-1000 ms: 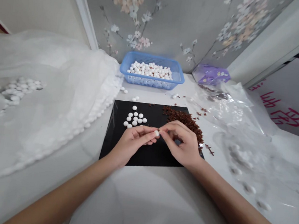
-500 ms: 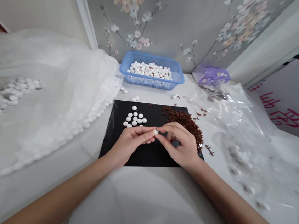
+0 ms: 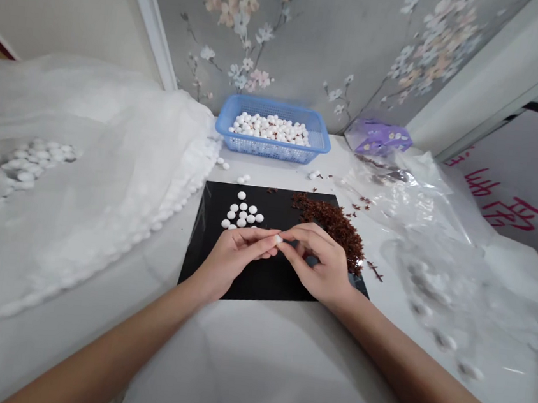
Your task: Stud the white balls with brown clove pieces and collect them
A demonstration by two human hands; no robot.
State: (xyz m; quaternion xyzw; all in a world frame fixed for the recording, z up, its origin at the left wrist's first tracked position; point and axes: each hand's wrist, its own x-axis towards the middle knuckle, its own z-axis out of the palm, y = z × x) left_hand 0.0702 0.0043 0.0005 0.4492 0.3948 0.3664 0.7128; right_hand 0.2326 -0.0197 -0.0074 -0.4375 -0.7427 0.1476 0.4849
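Observation:
Over a black board (image 3: pixel 251 283), my left hand (image 3: pixel 237 256) pinches a small white ball (image 3: pixel 278 240) between thumb and fingers. The thumb and forefinger of my right hand (image 3: pixel 323 258) close on the ball's right side; whether a tiny piece sits between them is hidden. Several loose white balls (image 3: pixel 243 206) lie on the board just beyond my left hand. A heap of small reddish-brown star-shaped pieces (image 3: pixel 338 225) spreads behind and beside my right hand.
A blue basket (image 3: pixel 272 149) with white balls and brown bits stands against the flowered wall. On the left bulges a big translucent bag (image 3: pixel 104 210) of white balls. Clear plastic bags (image 3: pixel 459 266) and a purple pack (image 3: pixel 381 136) are on the right. Stray balls (image 3: pixel 243 178) dot the white table.
My right hand has shifted slightly left and its fingertips have closed in on the ball. My left hand stays almost in place, still pinching it.

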